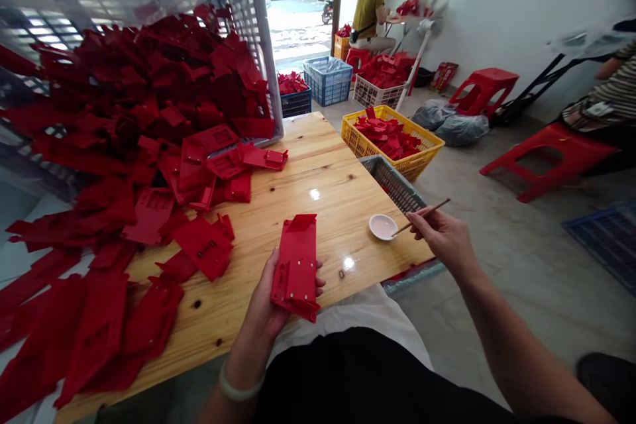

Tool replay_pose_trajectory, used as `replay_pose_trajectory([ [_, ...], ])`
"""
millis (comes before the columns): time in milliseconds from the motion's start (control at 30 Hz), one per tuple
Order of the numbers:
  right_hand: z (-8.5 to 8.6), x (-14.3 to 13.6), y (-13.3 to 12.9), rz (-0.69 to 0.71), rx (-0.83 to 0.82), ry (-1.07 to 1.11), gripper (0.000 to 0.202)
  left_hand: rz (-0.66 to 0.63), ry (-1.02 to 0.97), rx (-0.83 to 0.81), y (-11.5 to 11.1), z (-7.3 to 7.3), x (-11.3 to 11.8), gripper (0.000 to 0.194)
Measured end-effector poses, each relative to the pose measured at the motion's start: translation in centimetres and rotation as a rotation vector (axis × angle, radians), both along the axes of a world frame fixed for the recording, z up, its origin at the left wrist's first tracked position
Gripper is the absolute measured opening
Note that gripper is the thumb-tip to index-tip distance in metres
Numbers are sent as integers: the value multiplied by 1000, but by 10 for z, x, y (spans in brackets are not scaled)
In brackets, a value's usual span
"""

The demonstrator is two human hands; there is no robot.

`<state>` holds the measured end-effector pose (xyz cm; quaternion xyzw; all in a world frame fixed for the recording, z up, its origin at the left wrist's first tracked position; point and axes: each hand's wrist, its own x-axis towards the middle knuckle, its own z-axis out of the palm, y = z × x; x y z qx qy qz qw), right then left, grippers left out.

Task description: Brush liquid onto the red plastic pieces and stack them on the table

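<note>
Clasping red part (301, 252), left fingers (319, 283) curl behind; right fingers (416, 220) pinch stick (437, 206), tip perhaps touching dish (381, 227).

White wall (477, 13), grey concrete floor (517, 245), bright open doorway (298, 20).

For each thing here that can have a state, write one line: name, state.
Left hand, holding red part
Red part, held raised
Right hand, gripping stick
Stick, tip at dish
Dish, upright, not empty
Yellow crate, open, loaded
Large grey crate, tipped, parts spilling
Plastic-lined blue crate, open
</note>
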<state>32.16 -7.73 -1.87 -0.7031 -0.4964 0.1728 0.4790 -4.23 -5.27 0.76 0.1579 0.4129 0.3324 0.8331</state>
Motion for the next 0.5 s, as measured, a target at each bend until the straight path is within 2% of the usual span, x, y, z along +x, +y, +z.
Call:
replay_pose_trajectory([
  [200, 13, 1, -4, 37, -21, -85, 58, 52, -117, 20, -4, 6, 6, 57],
  [367, 15, 2, -10, 67, -6, -121, 50, 77, -202, 51, -9, 6, 16, 70],
  [500, 24, -12, -13, -40, 24, -79, 43, 99, -201, 114, -13, 6, 18, 75],
])
